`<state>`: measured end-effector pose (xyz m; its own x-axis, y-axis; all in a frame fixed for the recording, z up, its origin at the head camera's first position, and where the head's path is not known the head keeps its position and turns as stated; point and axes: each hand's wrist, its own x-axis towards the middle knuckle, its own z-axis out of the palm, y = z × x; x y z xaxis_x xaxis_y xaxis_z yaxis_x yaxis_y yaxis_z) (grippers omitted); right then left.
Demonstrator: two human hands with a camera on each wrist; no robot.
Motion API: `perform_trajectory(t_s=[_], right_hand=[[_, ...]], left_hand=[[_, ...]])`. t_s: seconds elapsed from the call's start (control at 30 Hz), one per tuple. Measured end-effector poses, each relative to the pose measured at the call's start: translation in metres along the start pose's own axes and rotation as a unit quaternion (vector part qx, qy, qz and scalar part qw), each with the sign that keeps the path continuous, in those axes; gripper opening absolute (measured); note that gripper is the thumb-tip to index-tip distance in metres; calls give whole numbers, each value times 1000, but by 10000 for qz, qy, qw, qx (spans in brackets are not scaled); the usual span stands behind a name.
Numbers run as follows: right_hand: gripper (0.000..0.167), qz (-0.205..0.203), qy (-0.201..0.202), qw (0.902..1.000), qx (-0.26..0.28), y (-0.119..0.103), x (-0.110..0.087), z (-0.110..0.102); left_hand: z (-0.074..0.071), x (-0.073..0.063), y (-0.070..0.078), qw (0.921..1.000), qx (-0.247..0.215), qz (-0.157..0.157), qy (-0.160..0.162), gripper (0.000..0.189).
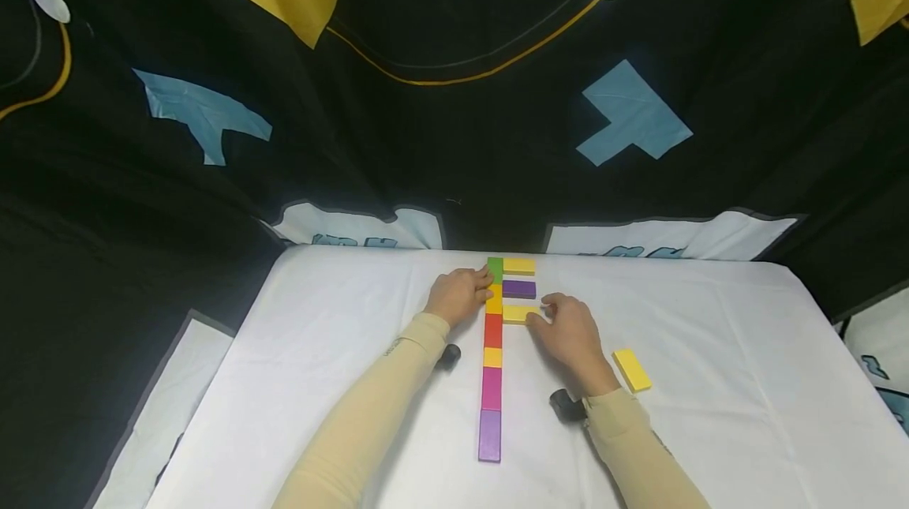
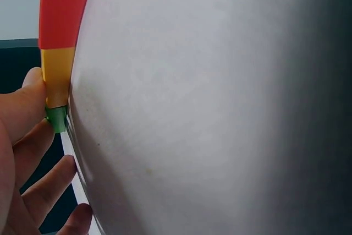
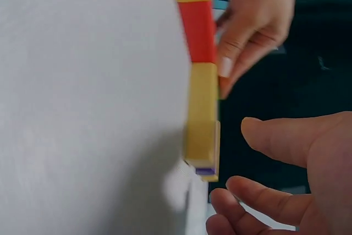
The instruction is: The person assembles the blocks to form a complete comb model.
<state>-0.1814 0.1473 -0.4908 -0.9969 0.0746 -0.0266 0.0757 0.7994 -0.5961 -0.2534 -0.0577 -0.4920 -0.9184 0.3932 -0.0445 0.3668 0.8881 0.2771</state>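
Observation:
A straight column of coloured blocks runs across the white table: green [image 1: 495, 266] at the far end, orange [image 1: 495, 302], red [image 1: 493, 331], a smaller orange block [image 1: 492, 357], magenta [image 1: 491, 388], then light purple [image 1: 489, 436]. Off its right side stick a yellow block [image 1: 519, 266], a dark purple block [image 1: 519, 289] and a nearer yellow block [image 1: 515, 314]. My left hand [image 1: 458, 296] touches the column's left side at the green and orange blocks, fingers extended. Just off the nearer yellow block's end, my right hand [image 1: 570, 331] has thumb and fingers spread apart, gripping nothing.
A loose yellow block [image 1: 632, 369] lies right of my right hand. The white-covered table [image 1: 710, 430] ends at a black patterned cloth [image 1: 454, 154] behind it. Dark wrist devices sit below both hands, one [image 1: 566, 406] near the right wrist.

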Motion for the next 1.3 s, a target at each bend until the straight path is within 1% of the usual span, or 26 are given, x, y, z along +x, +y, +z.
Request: perform_trajectory(t_s=[0.33,0.57,0.73,1.03,1.3], right_hand=[[52,-34,-66,9991,416,9,-20,-32],[50,-392,50,9975,577,23,-35,-55],[51,-464,161,9972,560,36,-44,-68],[50,-601,223,9969,450,58,-59,-82],[50,-607,280,9969,425,72,-72,-87]], left_hand=[[2,1,0,10000,-54,4,48,45],[3,1,0,10000,-62,-42,-1,46],[2,1,1,9999,-86,-81,-4,46],[3,1,0,9999,-94,-31,67,45],[2,1,-1,9999,-105,-23,44,45]])
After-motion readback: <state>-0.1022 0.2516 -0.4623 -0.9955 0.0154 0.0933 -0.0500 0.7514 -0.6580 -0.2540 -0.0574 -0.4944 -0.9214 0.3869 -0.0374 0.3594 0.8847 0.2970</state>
